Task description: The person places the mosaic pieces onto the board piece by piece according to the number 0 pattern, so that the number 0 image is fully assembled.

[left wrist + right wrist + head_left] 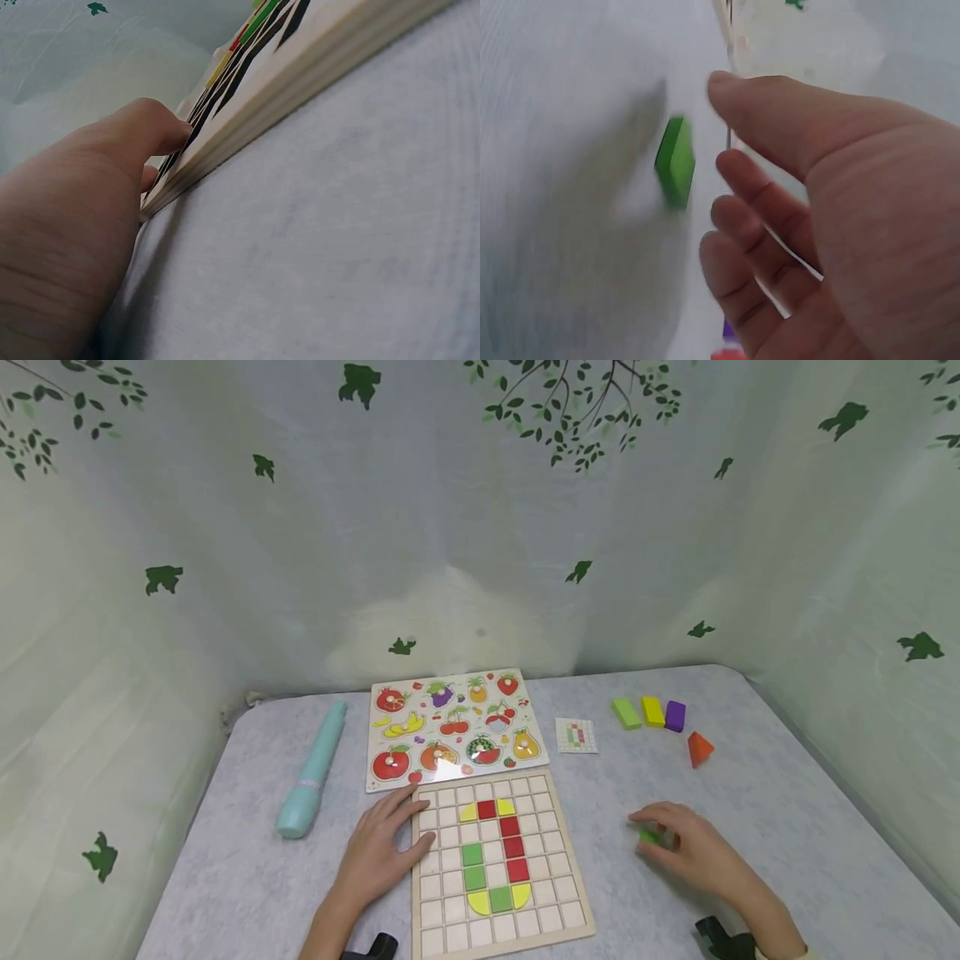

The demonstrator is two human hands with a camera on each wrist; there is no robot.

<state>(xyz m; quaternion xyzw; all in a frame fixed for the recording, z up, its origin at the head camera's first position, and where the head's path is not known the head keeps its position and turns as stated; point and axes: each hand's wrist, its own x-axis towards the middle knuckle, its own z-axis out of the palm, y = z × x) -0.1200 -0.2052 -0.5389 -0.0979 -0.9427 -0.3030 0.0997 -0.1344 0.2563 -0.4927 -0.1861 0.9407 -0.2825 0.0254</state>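
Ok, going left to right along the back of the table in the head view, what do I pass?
Teal tube → fruit puzzle board → small pattern card → green block → yellow block → purple block → orange wedge.

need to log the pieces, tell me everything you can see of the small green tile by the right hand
The small green tile is a flat, square-looking piece in bright green, plain on its faces, material unclear. It lies on the grey table, right of the wooden grid board and apart from it. In the head view the right hand arches over it, so only a sliver shows. In the right wrist view a gap shows between the tile and the fingertips; the picture is blurred, so contact cannot be settled.
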